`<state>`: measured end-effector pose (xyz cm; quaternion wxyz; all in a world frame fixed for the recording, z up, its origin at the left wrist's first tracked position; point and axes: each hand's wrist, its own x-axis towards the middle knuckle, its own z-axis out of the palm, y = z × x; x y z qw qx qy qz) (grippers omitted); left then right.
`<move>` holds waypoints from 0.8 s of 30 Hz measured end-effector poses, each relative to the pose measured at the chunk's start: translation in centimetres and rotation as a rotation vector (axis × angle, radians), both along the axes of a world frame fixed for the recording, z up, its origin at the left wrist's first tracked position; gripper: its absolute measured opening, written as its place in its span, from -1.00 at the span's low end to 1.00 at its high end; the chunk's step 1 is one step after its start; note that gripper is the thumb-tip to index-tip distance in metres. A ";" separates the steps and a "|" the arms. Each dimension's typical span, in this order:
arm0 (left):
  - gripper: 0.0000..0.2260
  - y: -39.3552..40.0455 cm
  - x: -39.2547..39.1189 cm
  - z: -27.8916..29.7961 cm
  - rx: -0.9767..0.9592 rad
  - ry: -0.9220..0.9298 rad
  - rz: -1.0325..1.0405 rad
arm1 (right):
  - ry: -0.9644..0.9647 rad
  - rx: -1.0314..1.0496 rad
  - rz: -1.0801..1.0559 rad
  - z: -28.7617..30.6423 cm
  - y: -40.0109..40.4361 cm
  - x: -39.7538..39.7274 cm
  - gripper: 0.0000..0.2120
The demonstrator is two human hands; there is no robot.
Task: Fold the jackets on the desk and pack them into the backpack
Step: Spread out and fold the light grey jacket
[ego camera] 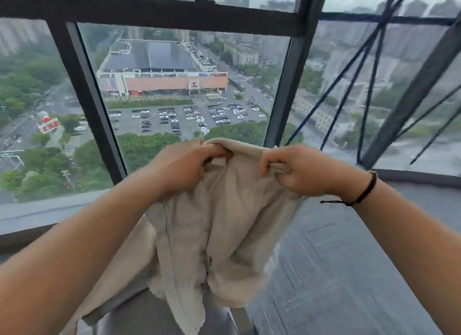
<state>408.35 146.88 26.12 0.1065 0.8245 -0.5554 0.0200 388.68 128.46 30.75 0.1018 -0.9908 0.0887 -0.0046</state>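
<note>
Both hands are raised in front of a tall window (184,85) and are clamped on a cream jacket (219,229), holding it up by its top edge. The left hand (182,170) bunches the cloth at about ten o'clock of the garment, the fingers curled into a fold near the collar; the right hand (301,171), with a thin black wristband (366,188), pinches the edge at about two o'clock. The hands are near each other but apart, with a slack arc of collar between them. The rest of the jacket hangs crumpled toward six o'clock, its lower part trailing out of the bottom of the view over a grey surface that I cannot identify with certainty. No backpack and no clear worktop show here. The step in hand seems to be shaking the jacket out before folding. To do it well, the hands would likely slide outward to the shoulder seams so the cloth hangs flat, then lay it face down on the worktop without letting the sleeves twist underneath.
</note>
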 end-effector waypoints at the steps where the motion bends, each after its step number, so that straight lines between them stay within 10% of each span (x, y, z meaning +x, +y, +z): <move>1: -0.54 -1.4 -1.5 1.2 -0.025 -0.032 -0.055 | -0.022 -0.037 -0.073 0.9 -0.2 -2.5 -0.68; 12: -0.36 -14.6 -18.4 5.8 0.178 -0.198 -0.486 | -0.094 -0.415 -0.512 -1.1 -6.3 -24.4 -0.65; 24: -0.46 -35.3 -37.9 4.4 0.363 -0.353 -0.688 | -0.051 0.096 -0.694 -5.6 -22.3 -45.3 -0.65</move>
